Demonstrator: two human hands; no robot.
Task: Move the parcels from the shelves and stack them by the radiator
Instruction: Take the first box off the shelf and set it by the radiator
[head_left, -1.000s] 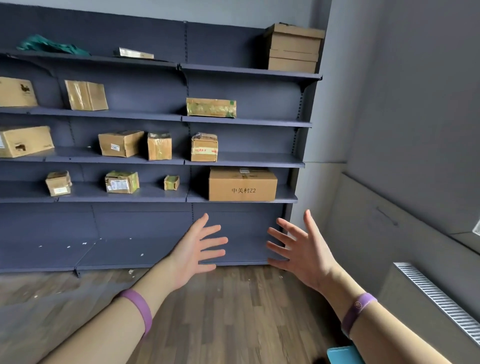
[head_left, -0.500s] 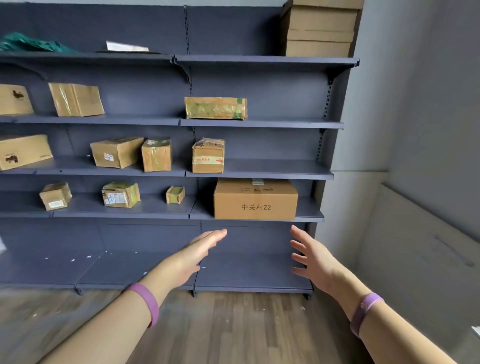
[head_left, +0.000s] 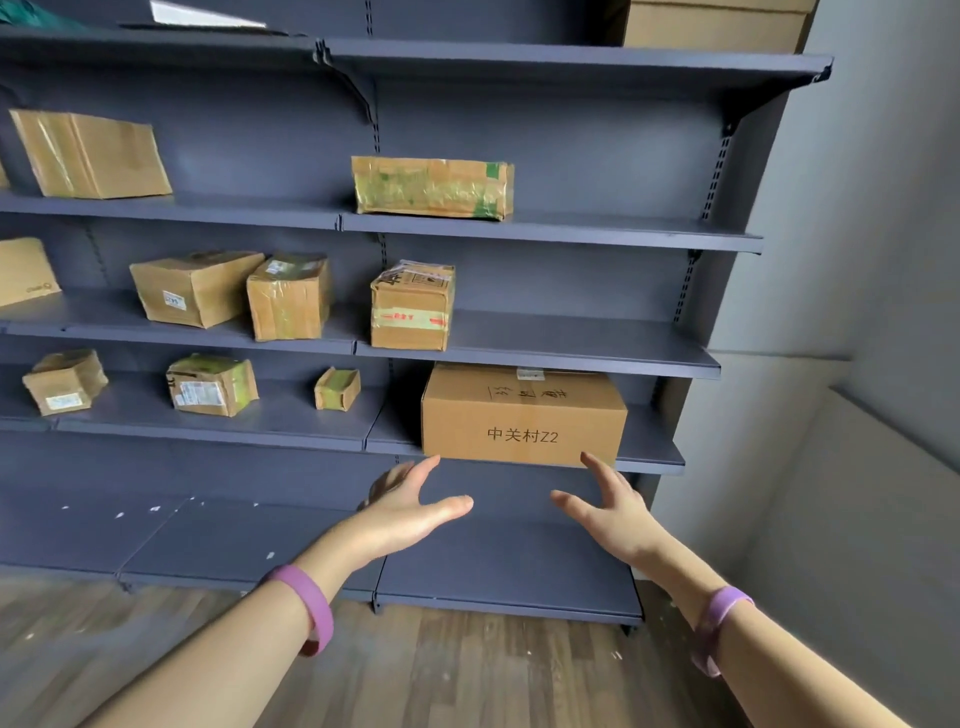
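A large brown parcel (head_left: 522, 415) with printed characters sits on the second shelf from the bottom, right bay. My left hand (head_left: 410, 506) is open just below its lower left corner, fingertips close to the box, palm turned inward. My right hand (head_left: 608, 506) is open below its lower right corner, fingers spread. Neither hand holds anything. Several smaller taped parcels stand on the shelves: a squat one (head_left: 412, 306) right above the big box, a long green-taped one (head_left: 432, 187) higher up, a tiny one (head_left: 336, 388) to the left.
The dark blue shelving unit (head_left: 571, 343) fills the view; its bottom shelf (head_left: 498, 566) lies under my hands. More parcels line the left bays. A stack of boxes (head_left: 711, 23) sits on top right. Grey wall and a leaning white panel (head_left: 857, 519) stand right. Wood floor below.
I have come closer to the shelves and both hands have risen toward the large parcel's lower corners. The radiator has gone out of view at the right.
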